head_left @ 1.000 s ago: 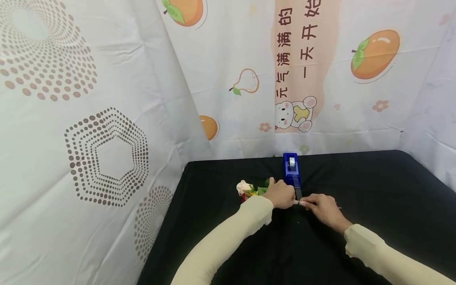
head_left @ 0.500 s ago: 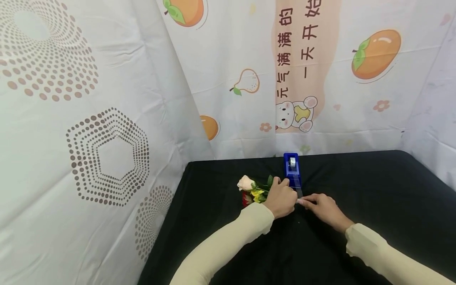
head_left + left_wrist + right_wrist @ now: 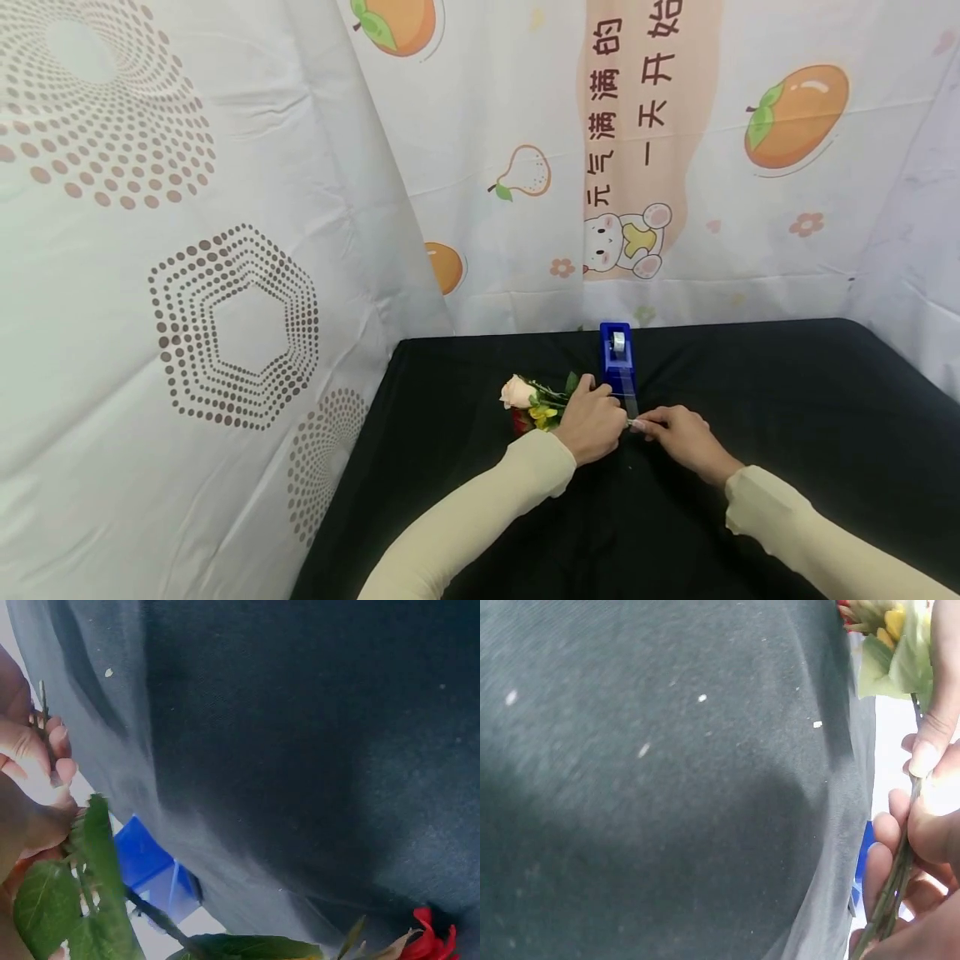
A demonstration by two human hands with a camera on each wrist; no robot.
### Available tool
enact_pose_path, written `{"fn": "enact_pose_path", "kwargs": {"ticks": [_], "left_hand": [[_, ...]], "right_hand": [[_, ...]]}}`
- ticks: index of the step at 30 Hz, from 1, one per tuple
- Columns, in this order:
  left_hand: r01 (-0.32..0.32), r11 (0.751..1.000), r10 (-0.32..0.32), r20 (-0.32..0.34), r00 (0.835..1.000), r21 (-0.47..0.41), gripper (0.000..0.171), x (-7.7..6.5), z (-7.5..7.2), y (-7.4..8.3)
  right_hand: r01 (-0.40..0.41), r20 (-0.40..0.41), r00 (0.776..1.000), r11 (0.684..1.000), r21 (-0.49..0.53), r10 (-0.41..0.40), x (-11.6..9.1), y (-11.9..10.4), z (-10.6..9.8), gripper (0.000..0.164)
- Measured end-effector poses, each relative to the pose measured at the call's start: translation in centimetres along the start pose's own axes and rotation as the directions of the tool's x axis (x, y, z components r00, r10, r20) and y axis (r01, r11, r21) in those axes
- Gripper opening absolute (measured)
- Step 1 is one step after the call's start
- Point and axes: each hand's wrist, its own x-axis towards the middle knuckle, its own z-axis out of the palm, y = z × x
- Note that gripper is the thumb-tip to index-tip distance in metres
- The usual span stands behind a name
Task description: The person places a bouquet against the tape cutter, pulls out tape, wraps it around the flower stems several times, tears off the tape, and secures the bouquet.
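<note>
My left hand [image 3: 592, 423] grips a small bunch of flowers by the stems, over the black cloth. A pale pink rose [image 3: 517, 392], a yellow flower [image 3: 543, 413] and a red flower [image 3: 522, 422] point to the left. Green leaves [image 3: 97, 885] stick out beside the left fingers. My right hand [image 3: 684, 442] pinches the bunch's stems [image 3: 897, 881] close beside the left hand; their ends run past its fingers. Between the hands and a blue tape dispenser [image 3: 617, 362] stretches a clear strip of tape [image 3: 630, 406].
The black cloth [image 3: 450, 483] covers the table, with small pale specks [image 3: 702, 698] on it. A white printed curtain [image 3: 510, 242] hangs behind the table's far edge. More patterned white cloth [image 3: 352, 250] closes off the left side.
The bunch has turned in my hands, bringing the rose and yellow flower into fuller view. The left hand has shifted slightly; the right hand stays at the stems, and the dispenser has not moved.
</note>
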Motion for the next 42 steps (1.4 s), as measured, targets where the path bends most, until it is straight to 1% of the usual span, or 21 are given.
{"fn": "enact_pose_path", "kwargs": {"ticks": [2, 4, 7, 10, 13, 15, 16, 17, 19, 21, 23, 25, 27, 28, 31, 33, 38, 42], "left_hand": [[0.029, 0.999, -0.028, 0.024, 0.999, -0.035, 0.028, 0.3, -0.2, -0.1], [0.071, 0.994, -0.065, 0.069, 0.995, -0.088, 0.030, 0.7, -0.4, -0.4], [0.133, 0.978, -0.107, 0.163, 0.981, -0.161, 0.034, 1.3, -0.7, -0.9], [0.188, 0.956, -0.124, 0.270, 0.955, -0.224, 0.038, 1.9, -1.0, -1.3], [0.244, 0.933, -0.130, 0.383, 0.914, -0.265, 0.039, 2.3, -1.2, -1.5], [0.270, 0.918, -0.127, 0.428, 0.895, -0.292, 0.035, 2.4, -1.4, -1.7], [0.276, 0.914, -0.126, 0.438, 0.890, -0.296, 0.032, 2.5, -1.5, -1.7], [0.276, 0.915, -0.127, 0.439, 0.890, -0.295, 0.029, 2.5, -1.5, -1.7], [0.258, 0.923, -0.126, 0.410, 0.904, -0.285, 0.025, 2.4, -1.7, -1.7], [0.223, 0.941, -0.123, 0.358, 0.925, -0.253, 0.026, 2.2, -1.8, -1.5], [0.176, 0.963, -0.110, 0.299, 0.948, -0.203, 0.028, 2.0, -1.6, -1.3], [0.126, 0.980, -0.089, 0.233, 0.968, -0.151, 0.026, 1.8, -1.4, -1.1], [0.079, 0.992, -0.062, 0.169, 0.984, -0.099, 0.024, 1.5, -1.1, -0.9], [0.061, 0.996, -0.050, 0.144, 0.988, -0.071, 0.022, 1.3, -1.0, -0.9], [0.013, 1.000, -0.013, 0.078, 0.997, -0.003, 0.021, 0.8, -0.7, -0.9], [-0.017, 0.999, 0.016, 0.049, 0.999, 0.032, 0.021, 0.6, -0.6, -0.9], [-0.066, 0.994, 0.064, 0.030, 0.998, 0.091, 0.022, 0.2, -0.3, -0.7], [-0.075, 0.992, 0.074, 0.017, 0.997, 0.101, 0.024, 0.1, 0.0, -0.6]], "right_hand": [[-0.002, -0.016, 1.000, 1.000, 0.002, 0.002, 0.0, 0.0, 0.0, 0.026], [-0.002, -0.037, 0.999, 1.000, 0.002, 0.002, 0.1, 0.1, 0.0, 0.025], [0.004, -0.063, 0.998, 1.000, -0.004, -0.004, 0.1, 0.1, 0.0, 0.024], [0.005, -0.080, 0.997, 1.000, 0.000, -0.005, 0.0, 0.1, 0.2, 0.024], [0.008, -0.080, 0.997, 1.000, 0.010, -0.007, -0.1, 0.1, 0.3, 0.024], [0.012, -0.075, 0.997, 1.000, 0.018, -0.010, -0.1, 0.2, 0.3, 0.023], [0.014, -0.072, 0.997, 1.000, 0.020, -0.012, -0.1, 0.2, 0.3, 0.024], [0.017, -0.068, 0.998, 1.000, 0.026, -0.015, -0.1, 0.2, 0.3, 0.024], [0.022, -0.061, 0.998, 0.999, 0.034, -0.020, 0.0, 0.3, 0.4, 0.024], [0.019, -0.055, 0.998, 0.999, 0.037, -0.017, 0.0, 0.3, 0.4, 0.025], [0.004, -0.053, 0.999, 0.999, 0.037, -0.002, 0.0, 0.4, 0.4, 0.028], [-0.012, -0.049, 0.999, 1.000, 0.014, 0.013, 0.1, 0.5, 0.4, 0.033], [-0.020, -0.031, 0.999, 1.000, -0.016, 0.020, 0.1, 0.5, 0.5, 0.040], [-0.020, -0.024, 1.000, 0.999, -0.031, 0.019, 0.2, 0.5, 0.6, 0.043], [-0.003, -0.008, 1.000, 0.998, -0.063, 0.003, 0.3, 0.5, 0.7, 0.049], [0.001, -0.002, 1.000, 0.999, -0.052, -0.001, 0.4, 0.3, 0.7, 0.047], [-0.003, 0.020, 1.000, 1.000, -0.001, 0.003, 0.5, 0.1, 0.3, 0.037], [0.012, 0.012, 1.000, 1.000, 0.007, -0.012, 0.6, 0.2, 0.2, 0.029]]}}
